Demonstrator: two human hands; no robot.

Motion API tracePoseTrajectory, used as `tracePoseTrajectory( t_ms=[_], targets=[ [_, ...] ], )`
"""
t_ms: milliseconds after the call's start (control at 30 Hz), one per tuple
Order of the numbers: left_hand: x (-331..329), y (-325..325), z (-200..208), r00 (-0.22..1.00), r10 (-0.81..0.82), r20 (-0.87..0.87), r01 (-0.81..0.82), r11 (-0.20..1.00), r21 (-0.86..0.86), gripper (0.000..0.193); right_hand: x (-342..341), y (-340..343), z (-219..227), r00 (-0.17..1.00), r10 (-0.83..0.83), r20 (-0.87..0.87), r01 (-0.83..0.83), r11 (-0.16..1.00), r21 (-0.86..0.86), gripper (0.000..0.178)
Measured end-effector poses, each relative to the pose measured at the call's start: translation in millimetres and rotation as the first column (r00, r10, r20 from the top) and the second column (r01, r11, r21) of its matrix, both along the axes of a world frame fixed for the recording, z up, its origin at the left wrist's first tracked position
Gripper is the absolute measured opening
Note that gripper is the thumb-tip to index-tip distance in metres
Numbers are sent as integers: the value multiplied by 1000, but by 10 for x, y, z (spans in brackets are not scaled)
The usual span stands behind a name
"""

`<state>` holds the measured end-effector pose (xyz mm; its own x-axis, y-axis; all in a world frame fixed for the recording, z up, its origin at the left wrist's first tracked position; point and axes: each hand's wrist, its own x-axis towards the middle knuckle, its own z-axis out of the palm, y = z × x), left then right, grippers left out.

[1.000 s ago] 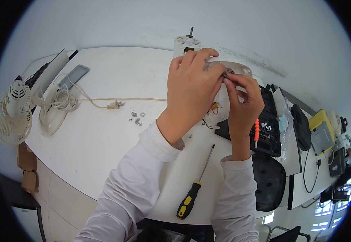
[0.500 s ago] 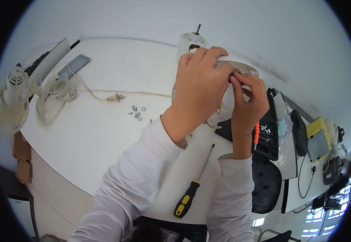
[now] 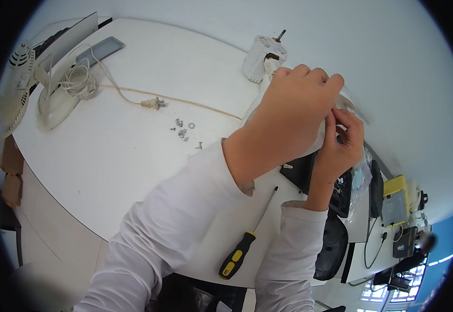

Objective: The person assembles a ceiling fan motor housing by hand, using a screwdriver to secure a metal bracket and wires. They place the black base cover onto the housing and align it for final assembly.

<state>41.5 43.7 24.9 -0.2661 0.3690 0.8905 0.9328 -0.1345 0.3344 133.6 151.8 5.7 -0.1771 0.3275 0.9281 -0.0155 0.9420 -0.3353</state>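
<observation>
My left hand [image 3: 294, 114] is bent over a white plastic fan part [image 3: 347, 102], its fingers curled and their tips hidden. Beside it, my right hand [image 3: 342, 140] pinches thumb and forefinger together against the left fingers; whatever is between them is covered. The fan's white motor housing [image 3: 260, 56], with a metal shaft sticking up, stands just beyond the left hand. Below the hands lies a black and yellow screwdriver [image 3: 239, 255], its tip pointing away from me. Several small screws [image 3: 182, 133] and a washer [image 3: 191, 125] rest to the left.
A cord with a plug [image 3: 153, 103] runs across the white table [image 3: 107, 171]. On the left are a coiled cable [image 3: 79, 82], a grey tray [image 3: 100, 50] and a white fan part [image 3: 18, 93]. To the right sit a black tool case [image 3: 342, 195] and a yellow case [image 3: 396, 186].
My view has shifted. Both hands have moved right and slightly down, still together. The small dark piece seen between the fingertips earlier is now hidden.
</observation>
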Motion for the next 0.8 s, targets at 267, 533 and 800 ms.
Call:
tracePoseTrajectory(
  t_ms=[267, 533, 800],
  targets=[
    [-12, -15, -17, 1000, 25, -3, -25, 1000, 10, 34, 5, -70, 69, 998, 42, 41, -30, 966, -258, 9],
    [-17, -28, -14, 1000, 1, 14, -1, 1000, 31, 32, 20, -10, -15, 998, 37, 46, -35, 999, -31, 12],
    [-39, -20, -29, 1000, 0, -5, 1, 998, 62, 32, 64, 68, -39, 995, 37, 97, -39, 999, 25, 12]
  ],
)
